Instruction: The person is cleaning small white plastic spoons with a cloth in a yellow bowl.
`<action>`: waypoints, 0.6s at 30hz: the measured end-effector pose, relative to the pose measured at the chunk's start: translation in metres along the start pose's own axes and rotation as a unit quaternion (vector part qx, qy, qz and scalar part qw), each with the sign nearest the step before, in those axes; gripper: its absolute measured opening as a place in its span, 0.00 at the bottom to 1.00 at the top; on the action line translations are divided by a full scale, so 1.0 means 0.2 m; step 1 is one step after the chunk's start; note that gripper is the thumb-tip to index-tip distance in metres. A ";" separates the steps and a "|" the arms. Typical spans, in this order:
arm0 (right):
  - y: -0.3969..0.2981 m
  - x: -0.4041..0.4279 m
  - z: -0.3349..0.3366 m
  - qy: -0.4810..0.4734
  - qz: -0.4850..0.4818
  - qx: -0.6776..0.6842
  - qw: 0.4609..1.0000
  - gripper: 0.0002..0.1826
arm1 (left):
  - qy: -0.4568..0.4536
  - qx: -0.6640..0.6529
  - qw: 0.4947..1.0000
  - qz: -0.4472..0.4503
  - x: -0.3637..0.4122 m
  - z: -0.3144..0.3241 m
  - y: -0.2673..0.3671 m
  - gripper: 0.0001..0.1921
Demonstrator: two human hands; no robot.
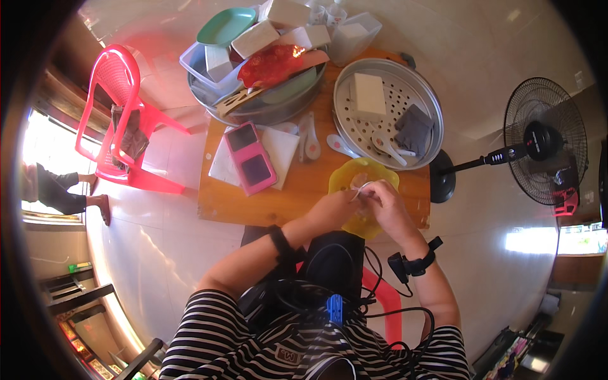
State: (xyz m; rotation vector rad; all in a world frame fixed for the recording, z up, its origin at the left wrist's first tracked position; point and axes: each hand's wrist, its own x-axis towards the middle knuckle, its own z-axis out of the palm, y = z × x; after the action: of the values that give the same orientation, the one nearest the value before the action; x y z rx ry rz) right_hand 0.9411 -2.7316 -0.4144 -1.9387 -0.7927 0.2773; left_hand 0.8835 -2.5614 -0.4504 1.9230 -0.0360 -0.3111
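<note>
My left hand [338, 205] and my right hand [384, 195] meet over a yellow plastic basin [339, 175] at the table's near edge. Between their fingers is a thin, pale, looped item [362, 188]; it is too small and covered to name. Something pale and see-through lies beneath it against the yellow basin. The fingers of my right hand are bent and pinch the item from the right, while my left hand grips it from the other side. Just beyond the basin a white spoon [343, 146] lies on the wooden table [237, 210].
A steamer tray [354, 128] holds a white block, a grey cloth and spoons. Left of it, a heaped metal basin [256, 113] stands behind a pink phone case [251, 159]. A pedestal fan [545, 141] is at right, a red plastic chair [116, 171] and a person's legs [64, 190] at left.
</note>
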 end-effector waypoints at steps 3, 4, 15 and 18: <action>-0.07 0.01 0.00 0.006 -0.035 -0.141 0.989 0.08 | -0.038 -0.034 0.998 -0.038 -0.03 -0.02 0.05 0.19; -0.10 0.02 0.00 0.011 0.001 -0.166 0.986 0.08 | -0.037 -0.045 0.997 -0.051 -0.03 -0.03 0.05 0.20; 0.10 -0.01 0.04 0.147 0.102 -0.216 0.960 0.10 | -0.069 -0.201 0.969 -0.122 -0.08 -0.07 0.11 0.22; 0.13 -0.02 0.04 0.160 0.116 -0.181 0.963 0.10 | -0.075 -0.250 0.958 -0.121 -0.09 -0.07 0.12 0.19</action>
State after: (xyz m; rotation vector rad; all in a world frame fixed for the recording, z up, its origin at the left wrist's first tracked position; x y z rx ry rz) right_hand 0.9450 -2.7354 -0.4409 -2.3492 -0.4206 -0.0504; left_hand 0.8729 -2.5542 -0.4203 1.3969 0.1654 -0.5721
